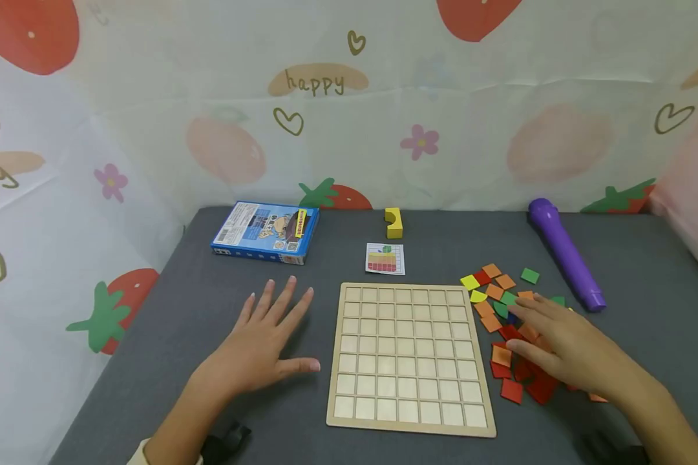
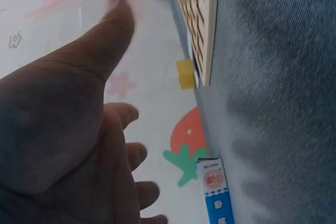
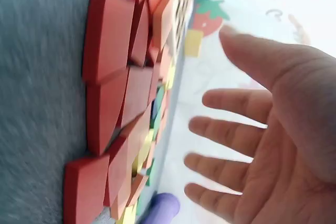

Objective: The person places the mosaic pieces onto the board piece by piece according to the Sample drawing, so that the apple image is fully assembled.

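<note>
My left hand (image 1: 254, 345) is held with its fingers spread, left of a wooden grid board (image 1: 340, 355); it holds nothing. The board is a shallow square frame divided into many small cells, all bare. On the right, my right hand (image 1: 570, 339) hovers over a loose pile of coloured tiles (image 1: 512, 391), mostly red and orange with some green and yellow and a bit of blue. In the right wrist view its fingers stand straight and apart, with the red tiles (image 3: 107, 38) beside them and nothing in the palm.
A blue box (image 1: 264, 231) lies at the back left. Behind the board are a small printed card (image 1: 385, 259) and a yellow notched block (image 1: 393, 223). A purple cylinder (image 1: 565, 252) lies back right, beyond the tiles. A patterned cloth (image 1: 459, 148) hangs behind the grey table.
</note>
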